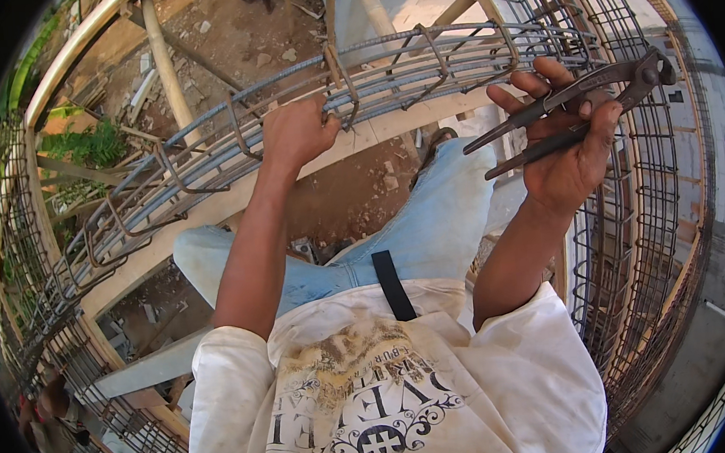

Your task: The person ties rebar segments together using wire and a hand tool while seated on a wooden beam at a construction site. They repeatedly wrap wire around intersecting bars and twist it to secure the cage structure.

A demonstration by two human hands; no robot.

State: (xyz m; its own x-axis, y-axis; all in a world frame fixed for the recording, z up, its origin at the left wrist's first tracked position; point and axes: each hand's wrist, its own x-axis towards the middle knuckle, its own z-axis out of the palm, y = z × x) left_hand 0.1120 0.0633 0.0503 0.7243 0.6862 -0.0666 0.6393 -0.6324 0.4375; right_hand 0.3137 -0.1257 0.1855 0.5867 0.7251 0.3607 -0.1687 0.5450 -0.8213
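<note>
At rebar cage — left hand fisted, hold unclear — right hand clasping pincers.

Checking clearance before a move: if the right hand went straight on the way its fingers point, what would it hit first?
Likely the right end of the curved rebar cage, just beyond the fingertips of the right hand. Depth is unclear from this single view.

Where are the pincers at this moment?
In the head view, the pincers are at the upper right, held in the right hand, handles pointing left, beside the right end of the curving rebar cage.
</note>
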